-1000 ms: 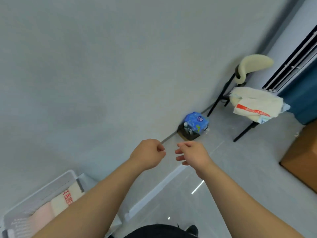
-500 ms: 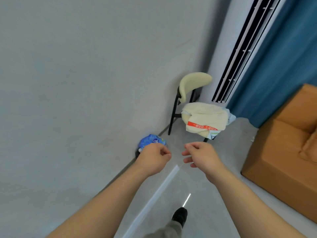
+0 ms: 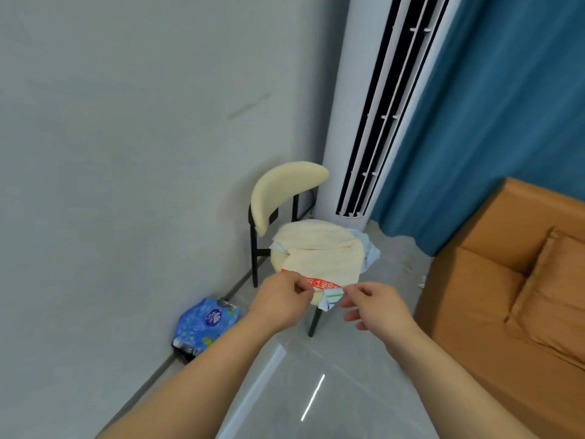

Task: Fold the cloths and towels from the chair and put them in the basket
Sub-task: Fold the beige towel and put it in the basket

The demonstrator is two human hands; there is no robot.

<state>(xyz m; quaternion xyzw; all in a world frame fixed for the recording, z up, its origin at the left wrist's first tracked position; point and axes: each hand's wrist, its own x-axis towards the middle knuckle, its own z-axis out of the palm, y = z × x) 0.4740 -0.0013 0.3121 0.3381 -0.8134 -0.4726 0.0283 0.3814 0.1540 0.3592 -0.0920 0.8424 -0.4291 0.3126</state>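
Evidently pick-up is beginning; left hand (image 3: pixel 278 304) and right hand (image 3: pixel 375 308) are hovering at the cream towel (image 3: pixel 319 248) on the chair (image 3: pixel 285 188), fingers (image 3: pixel 357 288) curling (grip: cannot tell); the next move is probably calling for pinching, then lifting clear.

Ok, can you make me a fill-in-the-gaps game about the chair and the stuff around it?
The cream towel on the chair has a ____ band with writing. A pale ____ cloth peeks out from under it. The patterned packet lies on the ____.
Missing words: red, blue, floor.
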